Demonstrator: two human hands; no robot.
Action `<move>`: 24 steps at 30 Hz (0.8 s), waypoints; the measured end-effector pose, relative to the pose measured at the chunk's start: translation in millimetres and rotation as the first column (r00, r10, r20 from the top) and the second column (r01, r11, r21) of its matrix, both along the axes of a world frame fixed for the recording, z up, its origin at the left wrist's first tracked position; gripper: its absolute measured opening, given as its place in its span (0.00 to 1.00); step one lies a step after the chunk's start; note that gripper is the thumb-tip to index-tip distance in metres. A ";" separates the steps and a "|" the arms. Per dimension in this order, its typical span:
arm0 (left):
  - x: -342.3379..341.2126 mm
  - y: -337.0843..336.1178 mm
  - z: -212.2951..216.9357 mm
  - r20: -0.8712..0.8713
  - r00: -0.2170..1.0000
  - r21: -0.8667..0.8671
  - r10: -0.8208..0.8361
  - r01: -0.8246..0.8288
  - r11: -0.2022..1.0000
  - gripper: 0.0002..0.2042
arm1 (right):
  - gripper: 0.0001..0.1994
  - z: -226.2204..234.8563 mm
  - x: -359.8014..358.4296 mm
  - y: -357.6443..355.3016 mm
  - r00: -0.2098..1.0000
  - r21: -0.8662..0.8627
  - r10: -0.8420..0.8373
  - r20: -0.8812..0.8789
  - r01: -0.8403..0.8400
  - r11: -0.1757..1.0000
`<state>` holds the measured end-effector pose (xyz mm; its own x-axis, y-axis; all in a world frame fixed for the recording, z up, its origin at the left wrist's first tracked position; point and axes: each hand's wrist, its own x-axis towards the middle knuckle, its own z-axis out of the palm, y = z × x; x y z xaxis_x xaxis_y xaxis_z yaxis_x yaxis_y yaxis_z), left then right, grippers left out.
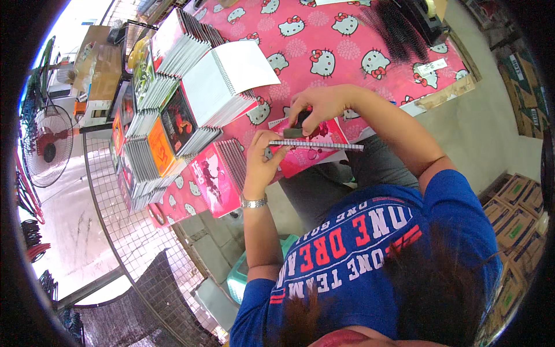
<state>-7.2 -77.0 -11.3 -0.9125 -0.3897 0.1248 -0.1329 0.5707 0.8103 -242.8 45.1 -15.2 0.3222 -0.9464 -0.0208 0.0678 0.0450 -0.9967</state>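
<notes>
At the table's near edge, a pink spiral notebook (296, 163) lies with its wire binding (332, 146) running across towards the right. My left hand (261, 159) is closed on the left end of the notebook, thumb along the wire. Just above the binding, my right hand (321, 108) grips a small dark tool (293, 133) with a grey block-like end and a bit of red near the fingers. Its kind is unclear, and the fingers hide most of it. Whether the tool touches the wire cannot be made out.
Left of my hands stand stacks of spiral notebooks, one pink (217, 179) and one topped by an open white page (222, 75). Loose black wire coils (393, 29) lie at the far right of the pink patterned tablecloth (347, 49). A fan (51, 144) stands left; cardboard boxes (511, 214) are at right.
</notes>
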 end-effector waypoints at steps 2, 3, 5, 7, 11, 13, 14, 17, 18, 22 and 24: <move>-0.4 3.6 8.2 -0.015 1.000 -0.094 -0.023 0.021 0.995 0.14 | 0.24 -3.6 -1.0 -2.6 0.999 -0.019 0.014 0.039 -0.013 1.000; 2.4 1.2 1.8 -0.018 1.000 -0.019 -0.005 0.005 1.000 0.14 | 0.23 -1.1 2.5 -2.1 0.967 -0.021 0.063 0.246 -0.060 0.998; 1.1 -5.6 -9.0 -0.023 1.000 0.125 0.017 -0.014 0.992 0.14 | 0.23 0.2 5.0 -5.0 0.960 -0.023 0.060 0.273 -0.056 0.998; 2.5 -4.1 -6.7 0.006 1.000 0.136 0.024 -0.024 0.990 0.14 | 0.23 -2.0 4.3 -10.1 0.995 -0.027 -0.044 -0.086 0.042 0.999; 8.0 -3.9 -8.1 0.009 0.998 0.274 0.057 -0.057 0.960 0.11 | 0.22 7.5 2.6 -8.2 0.997 0.116 0.015 -0.072 -0.006 0.993; 6.8 -5.0 -6.9 -0.009 0.997 0.271 0.080 -0.075 0.960 0.10 | 0.23 -19.8 -23.7 -12.2 0.806 0.088 -0.080 -0.587 0.161 0.983; 11.9 -4.7 -9.4 -0.015 0.994 0.277 0.105 -0.097 0.956 0.09 | 0.24 -23.1 -29.9 -3.8 0.566 -0.061 -0.228 -0.792 0.299 0.952; 15.5 2.1 -8.7 -0.018 0.961 0.314 0.277 -0.258 0.914 0.08 | 0.29 -69.1 -68.6 41.8 0.234 -0.412 -0.513 -0.826 0.372 0.832; 21.1 9.9 -9.0 -0.044 0.932 0.343 0.359 -0.324 0.882 0.07 | 0.30 -77.3 -59.5 62.9 0.190 -0.525 -0.656 -0.730 0.458 0.717; 26.1 36.1 -12.6 -0.150 0.814 0.415 0.561 -0.463 0.783 0.09 | 0.35 -84.4 22.6 142.3 -0.125 -0.559 -0.571 -0.811 0.453 0.695; 28.8 29.5 -23.8 -0.130 0.808 0.339 0.575 -0.509 0.791 0.12 | 0.34 -87.4 39.7 152.2 -0.110 -0.452 -0.458 -0.882 0.469 0.759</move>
